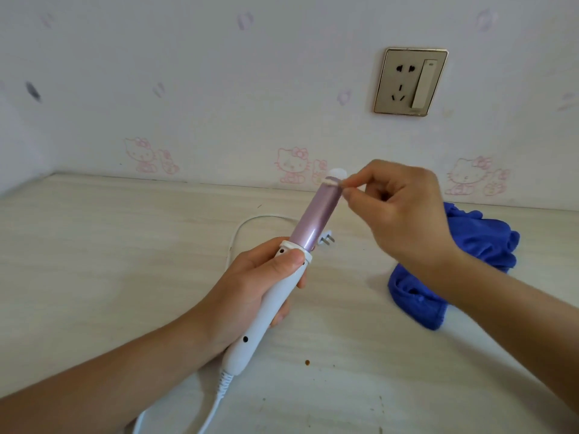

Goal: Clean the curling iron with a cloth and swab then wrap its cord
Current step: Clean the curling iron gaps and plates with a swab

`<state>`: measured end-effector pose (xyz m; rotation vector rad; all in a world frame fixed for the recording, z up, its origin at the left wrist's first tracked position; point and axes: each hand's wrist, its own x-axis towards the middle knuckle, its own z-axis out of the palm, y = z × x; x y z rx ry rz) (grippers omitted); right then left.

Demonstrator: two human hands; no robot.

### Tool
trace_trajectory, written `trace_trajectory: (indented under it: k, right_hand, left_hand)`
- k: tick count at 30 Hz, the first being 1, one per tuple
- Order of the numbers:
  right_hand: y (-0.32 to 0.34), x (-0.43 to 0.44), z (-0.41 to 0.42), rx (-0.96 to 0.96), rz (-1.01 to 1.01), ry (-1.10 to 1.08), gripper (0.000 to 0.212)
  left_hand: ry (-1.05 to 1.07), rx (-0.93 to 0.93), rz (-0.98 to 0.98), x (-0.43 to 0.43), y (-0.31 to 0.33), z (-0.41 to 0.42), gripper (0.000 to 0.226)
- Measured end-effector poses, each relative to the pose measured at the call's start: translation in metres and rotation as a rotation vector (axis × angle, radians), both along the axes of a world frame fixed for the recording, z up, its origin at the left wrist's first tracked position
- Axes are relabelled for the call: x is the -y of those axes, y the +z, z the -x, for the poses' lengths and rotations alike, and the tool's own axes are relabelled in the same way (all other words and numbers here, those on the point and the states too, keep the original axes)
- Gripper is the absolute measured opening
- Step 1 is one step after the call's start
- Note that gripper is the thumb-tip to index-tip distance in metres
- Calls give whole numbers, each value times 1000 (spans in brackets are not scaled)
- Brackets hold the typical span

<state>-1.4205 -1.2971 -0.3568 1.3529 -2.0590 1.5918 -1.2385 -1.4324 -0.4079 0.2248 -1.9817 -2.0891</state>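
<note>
Cotton swab [332,182] pinched in the right hand [407,214] touches the curling iron [309,221] at the barrel end farthest from the left hand [250,286], whose grip clamps the handle; hard pressing could snap it.

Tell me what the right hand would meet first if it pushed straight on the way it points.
The right hand pinches a swab aimed left. It would meet the curling iron first: the cotton tip seems to touch the purple barrel just under the white cap, though depth is unclear.
</note>
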Motion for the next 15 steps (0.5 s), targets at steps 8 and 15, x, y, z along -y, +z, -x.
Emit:
trace_trajectory:
  k: [8, 15]
  right_hand:
    - [-25, -6, -41, -165, -106, 259, 15]
    - [-9, 1, -6, -39, 2, 27, 17]
  left_hand:
    - [59, 17, 8, -3, 3, 0, 36]
    - [56, 65, 40, -3, 6, -6, 39]
